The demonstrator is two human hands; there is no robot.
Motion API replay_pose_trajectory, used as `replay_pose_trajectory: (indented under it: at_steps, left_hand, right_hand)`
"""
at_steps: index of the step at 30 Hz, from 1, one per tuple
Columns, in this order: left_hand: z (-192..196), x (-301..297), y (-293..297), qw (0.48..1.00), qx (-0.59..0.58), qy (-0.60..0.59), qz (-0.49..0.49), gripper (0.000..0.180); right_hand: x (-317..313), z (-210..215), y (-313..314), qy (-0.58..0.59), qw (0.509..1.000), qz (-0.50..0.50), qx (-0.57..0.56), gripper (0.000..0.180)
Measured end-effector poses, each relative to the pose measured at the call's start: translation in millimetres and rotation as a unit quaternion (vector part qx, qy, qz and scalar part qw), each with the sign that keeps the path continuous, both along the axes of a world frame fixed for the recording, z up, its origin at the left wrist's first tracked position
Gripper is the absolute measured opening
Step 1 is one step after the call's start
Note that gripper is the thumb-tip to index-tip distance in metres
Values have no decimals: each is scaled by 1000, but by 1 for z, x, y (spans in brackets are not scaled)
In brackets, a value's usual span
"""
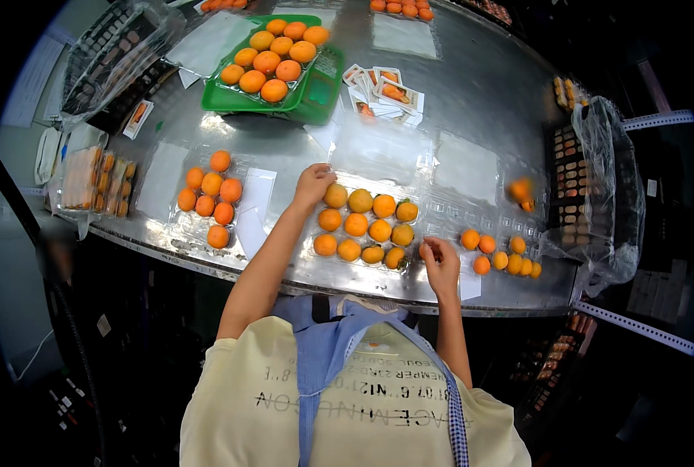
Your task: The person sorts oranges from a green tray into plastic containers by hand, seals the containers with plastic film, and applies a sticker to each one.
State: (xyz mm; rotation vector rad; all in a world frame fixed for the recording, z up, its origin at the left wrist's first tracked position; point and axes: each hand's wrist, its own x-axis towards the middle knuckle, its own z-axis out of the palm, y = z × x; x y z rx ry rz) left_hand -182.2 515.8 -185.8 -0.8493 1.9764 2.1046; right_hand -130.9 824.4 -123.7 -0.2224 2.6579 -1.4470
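In front of me a clear plastic tray [365, 240] holds rows of round orange fruits [355, 225], some more yellow than others. Its clear lid [382, 152] appears folded back on the far side. My left hand [313, 184] is at the tray's far left corner, fingers closed over its edge. At the near right corner is my right hand [440, 265], its fingers curled in; what they grip, if anything, is hidden. Another clear tray [510, 226], partly filled with orange fruits, lies to the right. On the left, a further tray [182, 229] holds several fruits.
Farther back, a full fruit tray rests on a green crate [319, 97]. Printed cards [390, 93] lie piled beside it. White sheets [467, 167] lie about the metal table [487, 86]. Stacked packs [82, 179] stand at the left edge; a plastic-draped dark crate [596, 179] stands right.
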Motion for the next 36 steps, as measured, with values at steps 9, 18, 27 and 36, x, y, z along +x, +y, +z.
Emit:
replay_pose_trajectory:
  at_steps: [9, 18, 27, 36]
  left_hand:
    - [6, 26, -13, 996, 28, 65, -45, 19]
    - [56, 73, 7, 996, -48, -46, -51, 65]
    - [42, 95, 14, 981, 145, -112, -68, 39]
    - [52, 117, 42, 989, 136, -49, -13, 54]
  right_hand:
    - [35, -21, 20, -148, 973, -81, -161, 25]
    - [45, -12, 4, -436, 859, -131, -236, 54]
    - [45, -19, -13, -465, 763, -79, -442, 33]
    - [41, -12, -58, -428, 636, -169, -620, 46]
